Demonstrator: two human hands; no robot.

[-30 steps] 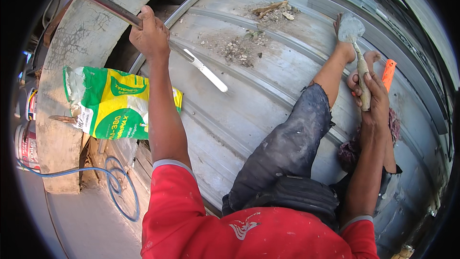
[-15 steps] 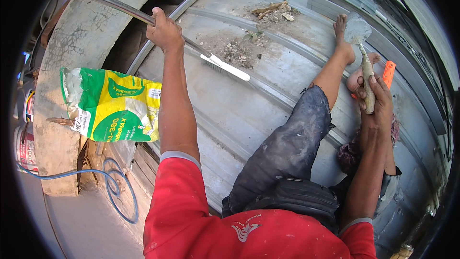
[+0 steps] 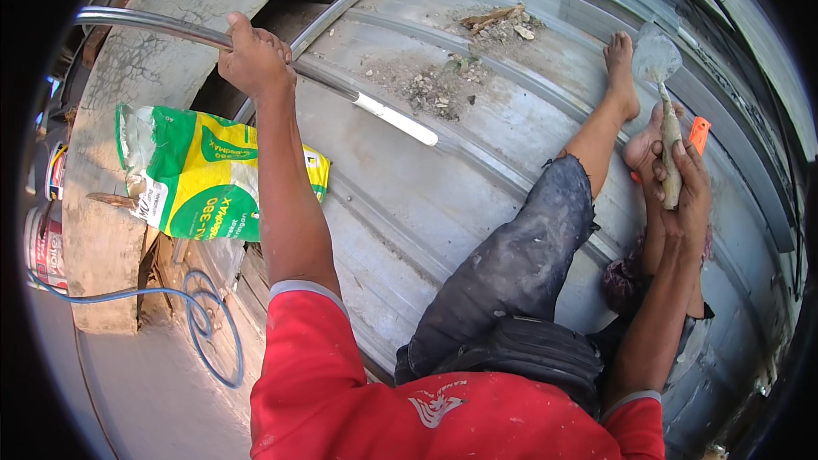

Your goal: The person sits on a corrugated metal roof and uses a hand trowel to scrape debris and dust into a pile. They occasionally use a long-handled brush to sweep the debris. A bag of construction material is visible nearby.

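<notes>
At upper left, my left hand (image 3: 257, 58) is closed round the long shiny metal pole of a brush (image 3: 162, 24). The brush's narrow white head (image 3: 396, 119) lies low over the ribbed metal sheeting (image 3: 375, 183); its bristles hardly show now. On the right, my right hand (image 3: 682, 177) grips the worn wooden handle of a trowel (image 3: 656, 57), whose dusty grey blade points away from me. Behind that hand an orange tool (image 3: 699, 134) is partly hidden. A green and yellow bag (image 3: 204, 204) lies beyond my left forearm, which covers part of it.
Heaps of crumbled debris (image 3: 443, 89) and broken bits (image 3: 511, 25) lie on the sheeting. A cracked concrete ledge (image 3: 102, 145) runs along the left, with a coiled blue hose (image 3: 200, 315) below it and pails (image 3: 44, 247) beyond. My bare feet (image 3: 620, 77) rest at right.
My left hand has moved left, drawing the pole with it; the white brush head has shifted slightly left and tilted, hiding its bristles. My right hand still holds the trowel.
</notes>
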